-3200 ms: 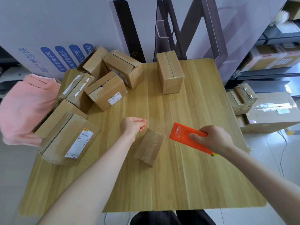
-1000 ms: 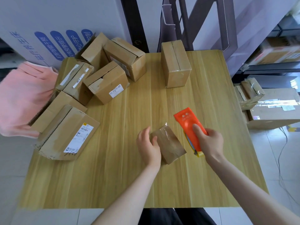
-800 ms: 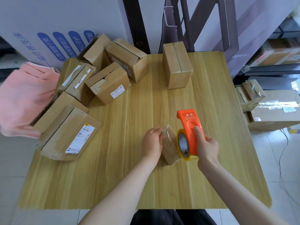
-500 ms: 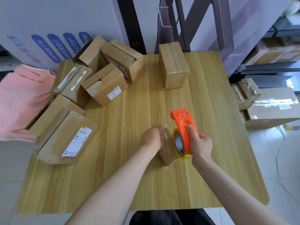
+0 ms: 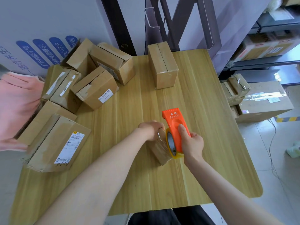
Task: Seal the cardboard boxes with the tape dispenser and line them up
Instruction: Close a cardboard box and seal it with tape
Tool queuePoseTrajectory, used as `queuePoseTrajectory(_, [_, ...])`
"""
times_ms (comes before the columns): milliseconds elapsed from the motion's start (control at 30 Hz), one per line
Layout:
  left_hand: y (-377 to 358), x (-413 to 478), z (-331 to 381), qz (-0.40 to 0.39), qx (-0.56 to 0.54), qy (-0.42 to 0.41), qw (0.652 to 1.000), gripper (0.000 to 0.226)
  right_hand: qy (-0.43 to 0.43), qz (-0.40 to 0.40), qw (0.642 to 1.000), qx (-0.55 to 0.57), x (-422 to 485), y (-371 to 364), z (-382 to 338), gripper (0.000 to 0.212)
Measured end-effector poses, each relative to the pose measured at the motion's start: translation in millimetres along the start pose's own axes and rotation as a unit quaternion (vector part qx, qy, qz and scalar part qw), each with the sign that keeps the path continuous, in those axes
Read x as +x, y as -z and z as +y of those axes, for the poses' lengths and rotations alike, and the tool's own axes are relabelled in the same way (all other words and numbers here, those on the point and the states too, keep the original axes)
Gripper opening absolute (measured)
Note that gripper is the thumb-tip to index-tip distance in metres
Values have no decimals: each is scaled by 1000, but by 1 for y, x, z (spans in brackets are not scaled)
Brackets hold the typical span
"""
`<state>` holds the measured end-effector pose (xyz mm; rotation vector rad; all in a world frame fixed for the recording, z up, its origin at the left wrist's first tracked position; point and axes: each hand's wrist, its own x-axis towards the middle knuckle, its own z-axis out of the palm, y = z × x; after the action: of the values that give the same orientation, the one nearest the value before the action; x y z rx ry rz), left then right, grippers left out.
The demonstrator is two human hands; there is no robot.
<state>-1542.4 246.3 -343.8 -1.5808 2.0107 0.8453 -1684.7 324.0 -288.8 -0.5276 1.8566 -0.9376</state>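
Head view: fingers of the right hand curl round the orange tape dispenser, one digit laid along its flat face, the tape roll touching a small cardboard box. The left hand grips that box's far end, fingers curled over it. The box lies mid-table; a taped box stands at the far edge, with other boxes heaped far left.
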Motion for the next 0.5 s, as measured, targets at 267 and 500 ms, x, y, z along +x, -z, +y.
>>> queuePoseTrajectory(267, [-89, -51, 4, 386, -457, 210, 773, 47, 6, -8, 1000, -7, -1, 1, 2, 42])
queuePoseTrajectory(500, [-89, -42, 18, 362, -566, 228, 705, 29, 11, -11, 1000, -13, 1, 0, 2, 41])
